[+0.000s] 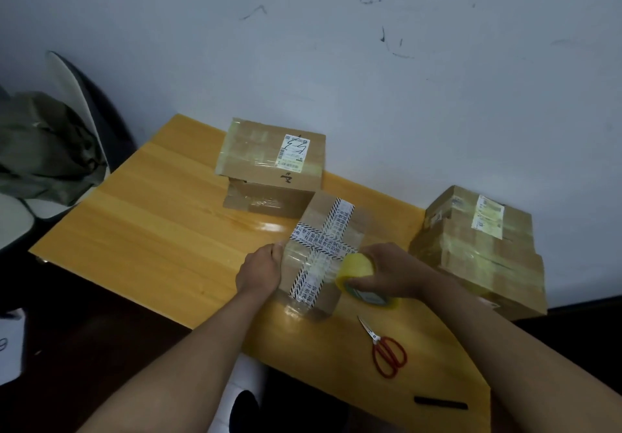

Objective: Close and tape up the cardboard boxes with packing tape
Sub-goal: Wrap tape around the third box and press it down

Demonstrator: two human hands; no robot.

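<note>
Right grip (380, 272) curled round tape roll (356, 272), left grip (261, 272) pressing tape end on centre box (323, 251), mid-desk (161, 217); seemingly sealed: rear stack (272, 163), right stack (481, 251); cutting with scissors (387, 353) probably remaining.

Both forearms come into view from the bottom edge and reach forward, bare to the elbow, and they draw closer toward the hands. The left hand (259, 272) has its back turned up; its fingers point forward and bend down over an edge, so the fingertips are hidden. The right hand (383, 271) is across from it, well apart, with its back up too. Its fingers are curled and the thumb closes toward them from below, in a firm grip. The wrists are nearly straight.
</note>
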